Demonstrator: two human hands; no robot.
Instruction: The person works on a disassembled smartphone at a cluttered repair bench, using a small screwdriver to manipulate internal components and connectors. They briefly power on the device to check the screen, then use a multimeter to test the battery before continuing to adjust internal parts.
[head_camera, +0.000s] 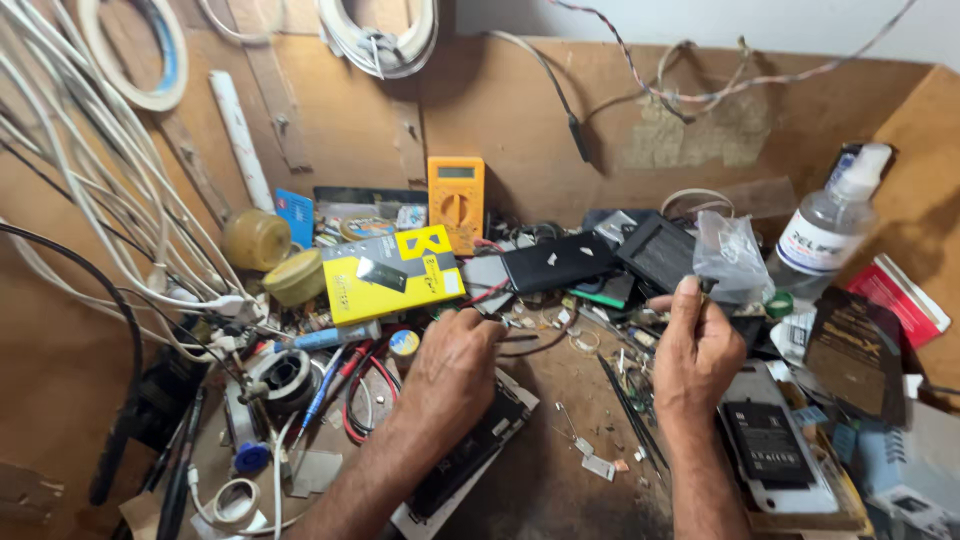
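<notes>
Two hands: both over a cluttered wooden workbench, wrists toward the near edge.
Left hand: palm down, fingers curled, pressing on an opened phone; whether it pinches anything under the fingertips I cannot tell.
Opened phone: lies directly under the left hand, long axis slanting from near-left to far-right.
Right hand: raised, fingers closed in a pinch on a small clear plastic bag, which hangs just above and beyond the fingertips.
Nearer hand: the right is on the bag; the left is well apart from it.
Around: a phone back with battery just right of the right wrist, tweezers between the hands, yellow box, orange multimeter, spray bottle far right.
In the way: loose screws and parts between the hands.
</notes>
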